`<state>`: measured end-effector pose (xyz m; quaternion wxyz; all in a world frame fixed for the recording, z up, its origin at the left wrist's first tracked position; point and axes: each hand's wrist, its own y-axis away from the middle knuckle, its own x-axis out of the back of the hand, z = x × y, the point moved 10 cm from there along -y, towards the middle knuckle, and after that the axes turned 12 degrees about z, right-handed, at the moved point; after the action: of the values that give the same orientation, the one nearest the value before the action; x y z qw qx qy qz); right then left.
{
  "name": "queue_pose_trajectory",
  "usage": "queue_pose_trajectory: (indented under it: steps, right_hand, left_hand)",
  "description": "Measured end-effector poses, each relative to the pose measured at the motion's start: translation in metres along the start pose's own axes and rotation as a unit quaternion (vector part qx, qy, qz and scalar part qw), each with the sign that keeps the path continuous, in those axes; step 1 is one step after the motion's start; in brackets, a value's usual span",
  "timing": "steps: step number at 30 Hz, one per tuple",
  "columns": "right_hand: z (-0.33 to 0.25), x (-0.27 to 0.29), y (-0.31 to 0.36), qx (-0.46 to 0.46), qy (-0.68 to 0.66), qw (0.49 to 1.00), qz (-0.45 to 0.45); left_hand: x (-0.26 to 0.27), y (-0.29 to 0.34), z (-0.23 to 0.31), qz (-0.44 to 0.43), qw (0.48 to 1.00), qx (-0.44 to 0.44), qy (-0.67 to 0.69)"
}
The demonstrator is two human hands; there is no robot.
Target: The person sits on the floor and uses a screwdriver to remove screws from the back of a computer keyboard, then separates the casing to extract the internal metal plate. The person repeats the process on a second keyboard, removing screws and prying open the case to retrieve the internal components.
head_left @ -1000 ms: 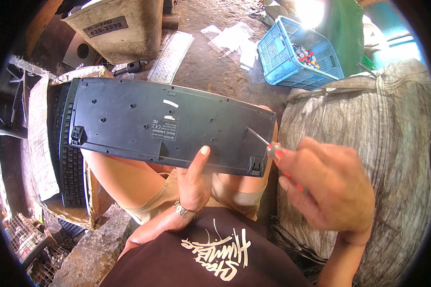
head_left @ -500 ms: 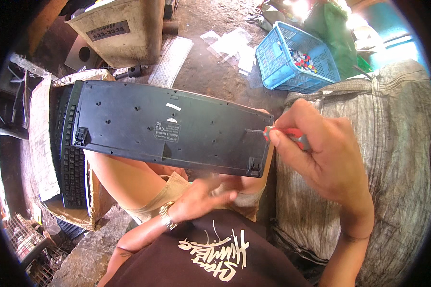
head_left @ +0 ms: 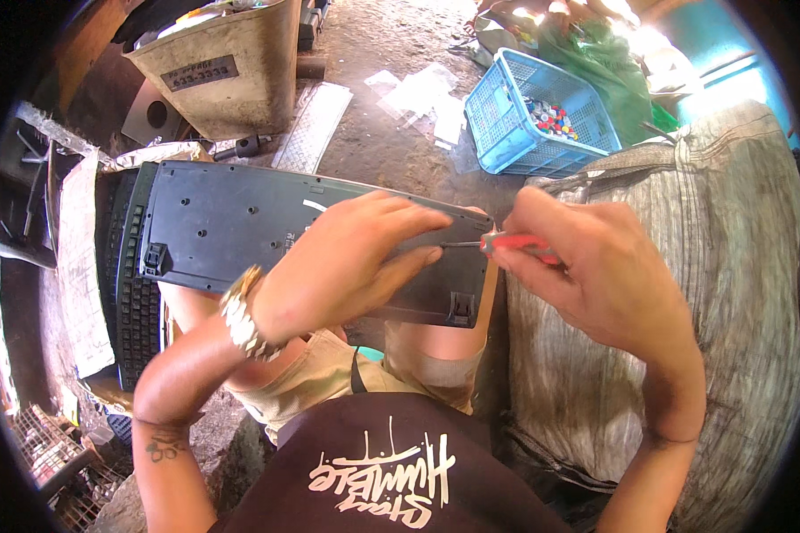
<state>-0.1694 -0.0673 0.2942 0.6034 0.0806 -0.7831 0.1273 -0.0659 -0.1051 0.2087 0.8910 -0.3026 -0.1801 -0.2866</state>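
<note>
A black computer keyboard lies face down across my thighs, its back with screw holes and two small feet turned up. My right hand is closed round the red and grey handle of a screwdriver at the keyboard's right end. The thin shaft points left, low over the keyboard's back; whether its tip touches is unclear. My left hand is over the middle of the keyboard, thumb and forefinger apart on either side of the screwdriver tip. It covers part of the label.
More keyboards stand in a torn cardboard box at my left. Ahead are a blue crate with small colourful pieces, a dirty beige bin and scattered plastic sheets. A large woven sack bulks at my right.
My left hand has risen from near my lap to above the keyboard, close to the screwdriver tip. The screwdriver stays in my right hand, and its tip has shifted slightly left.
</note>
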Motion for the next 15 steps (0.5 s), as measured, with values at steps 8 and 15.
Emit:
queue_pose_trajectory:
  steps: [8, 15]
  right_hand:
    - [-0.004, 0.009, -0.005, 0.020, 0.043, 0.997, -0.064]
    - [-0.036, 0.011, 0.008, 0.163, 0.092, 0.982, 0.030]
  left_hand:
    - [-0.058, -0.039, -0.007, -0.092, 0.981, -0.071, 0.153]
    - [-0.053, -0.037, -0.009, -0.042, 0.986, -0.082, 0.142]
